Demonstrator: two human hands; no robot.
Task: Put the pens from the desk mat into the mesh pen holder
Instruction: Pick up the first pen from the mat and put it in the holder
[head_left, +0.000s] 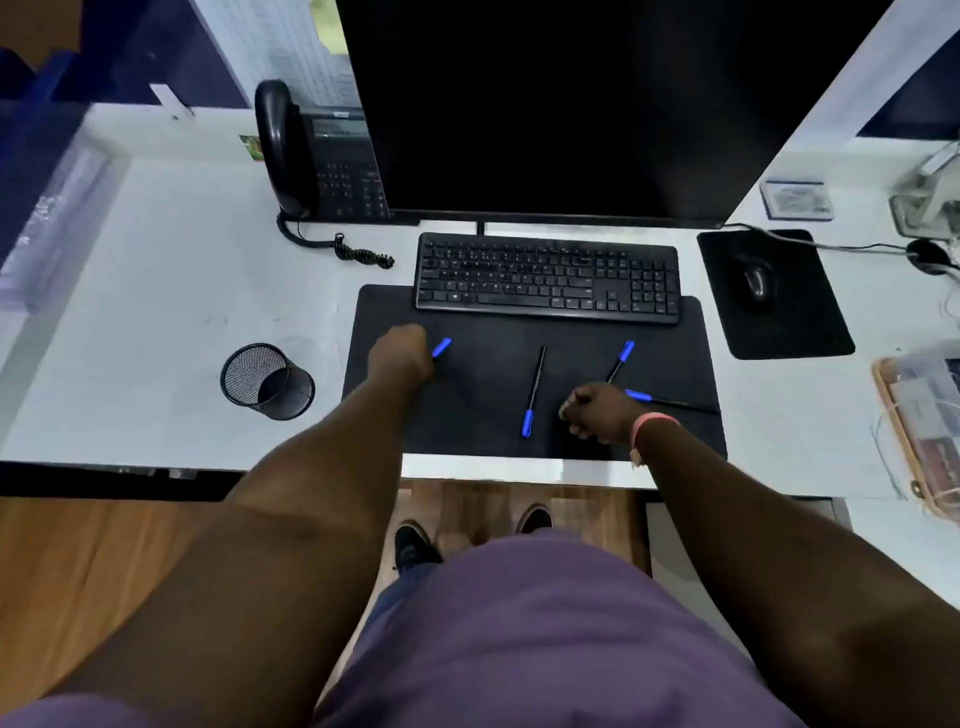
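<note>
Pen (441, 347) barrel hidden inside left hand (401, 353)

Four black pens with blue caps: three lie on the black desk mat (483, 447): middle pen (534, 391), angled pen (620, 359), right pen (670, 400). The fourth pen (441, 347) seems lifted. The empty mesh pen holder (266, 381) stands upright, left.

L hand (402, 353) fisted, R hand (595, 410) curled

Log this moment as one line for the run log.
left hand: closed on blue-capped black pen | right hand: loose fist over black desk mat | black mesh pen holder: empty
</note>
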